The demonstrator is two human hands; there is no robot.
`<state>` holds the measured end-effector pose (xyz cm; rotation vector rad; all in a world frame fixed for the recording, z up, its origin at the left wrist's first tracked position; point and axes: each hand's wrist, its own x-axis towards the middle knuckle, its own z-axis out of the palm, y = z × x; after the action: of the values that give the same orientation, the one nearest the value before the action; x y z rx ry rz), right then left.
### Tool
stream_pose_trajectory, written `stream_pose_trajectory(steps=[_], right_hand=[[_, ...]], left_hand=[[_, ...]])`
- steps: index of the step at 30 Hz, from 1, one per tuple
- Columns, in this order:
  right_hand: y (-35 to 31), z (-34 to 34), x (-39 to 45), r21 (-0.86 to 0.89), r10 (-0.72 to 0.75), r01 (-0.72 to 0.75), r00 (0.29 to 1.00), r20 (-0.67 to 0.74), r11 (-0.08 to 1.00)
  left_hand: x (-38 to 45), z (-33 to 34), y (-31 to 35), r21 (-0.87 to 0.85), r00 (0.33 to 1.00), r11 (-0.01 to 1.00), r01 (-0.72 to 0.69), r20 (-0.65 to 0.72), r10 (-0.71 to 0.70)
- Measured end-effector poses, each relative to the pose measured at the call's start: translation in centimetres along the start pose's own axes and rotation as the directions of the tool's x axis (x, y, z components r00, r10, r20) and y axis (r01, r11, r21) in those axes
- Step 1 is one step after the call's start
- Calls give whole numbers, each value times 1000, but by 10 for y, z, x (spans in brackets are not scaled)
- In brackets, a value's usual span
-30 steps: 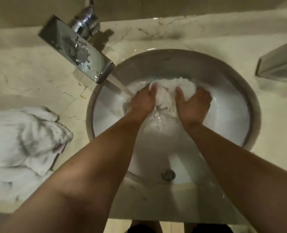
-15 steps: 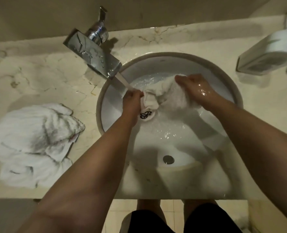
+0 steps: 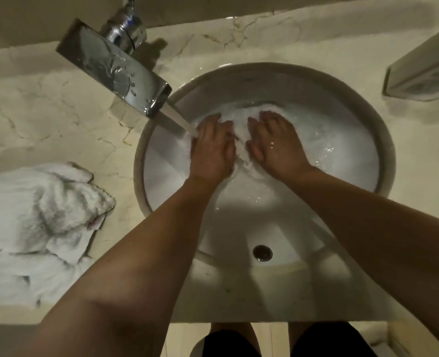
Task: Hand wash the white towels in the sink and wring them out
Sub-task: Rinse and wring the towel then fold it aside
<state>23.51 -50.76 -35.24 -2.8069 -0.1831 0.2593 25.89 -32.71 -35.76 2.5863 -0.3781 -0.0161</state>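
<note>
Pressing down from the head view, the left hand (image 3: 211,148) and right hand (image 3: 275,143) lay flat, fingers nearly straight, on a white towel (image 3: 240,130) bunched at the far side of the sink (image 3: 383,140), neither grip closed round it. Water ran from the tap (image 3: 115,68) onto the left hand. More towels (image 3: 40,228) waited on the table (image 3: 46,104), left of the sink. Washing seemed under way; wringing would likely call for gathering the cloth, lifting and twisting.
</note>
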Motion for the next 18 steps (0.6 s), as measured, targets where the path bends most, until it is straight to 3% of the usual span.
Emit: stream_pose_trajectory(steps=[2,5,10,13,15,18], right_hand=[[-3,10,0,-21,76,-74,990,116,997],[0,17,3,-29,170,-169,982,80,985],[10,23,19,-62,232,-235,971,-60,970],[12,24,36,-112,242,-253,965,-105,961],[6,21,44,-143,249,-265,961,-120,954],[1,15,47,-135,277,-290,955,-110,947]], left_hand=[[1,9,-5,-4,990,996,-94,107,94],[1,22,-7,6,964,999,-32,264,29],[7,32,0,-46,965,980,194,190,-183],[20,34,4,-69,910,931,357,250,-331],[28,32,5,-68,901,928,365,277,-334],[41,32,9,-126,897,898,422,206,-392]])
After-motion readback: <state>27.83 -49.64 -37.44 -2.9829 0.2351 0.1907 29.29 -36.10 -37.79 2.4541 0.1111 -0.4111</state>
